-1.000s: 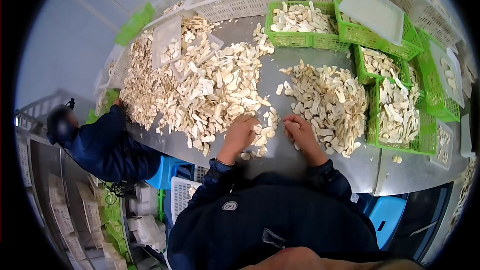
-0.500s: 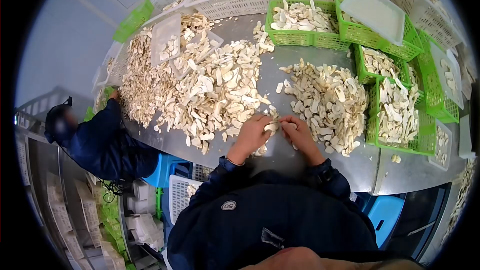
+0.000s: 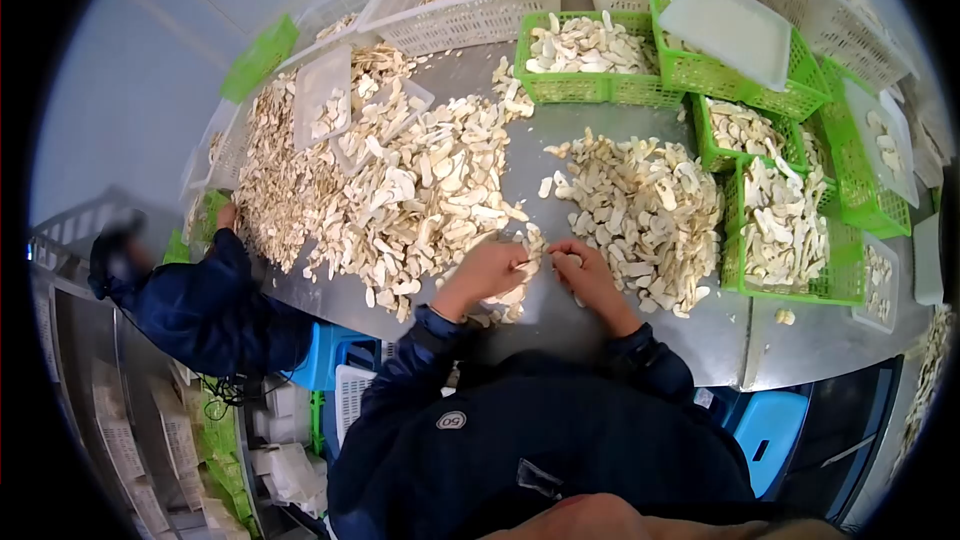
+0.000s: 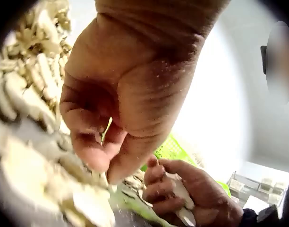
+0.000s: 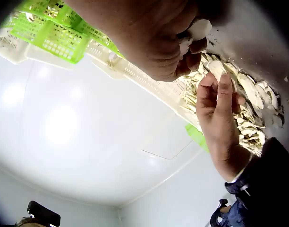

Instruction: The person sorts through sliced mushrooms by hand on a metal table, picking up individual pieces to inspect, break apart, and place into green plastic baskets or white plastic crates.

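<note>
Both hands are over the near edge of the metal table, a short gap apart. My left hand pinches a pale dried mushroom slice between thumb and fingers, above a narrow strip of loose slices. Curled in front of the right-hand pile, my right hand holds slices against its palm; one pale slice sticks out past its fingers in the right wrist view. To the left spreads a large heap of slices, and a second pile lies to the right.
Green baskets of slices line the back and right of the metal table. White crates stand along the far edge. Another person works at the left end. A blue stool stands below at right.
My left hand went from the loose slices over toward my right hand, then back left a little. My right hand stays near its place, fingers curled. The other person's hand shifted toward a green basket.
</note>
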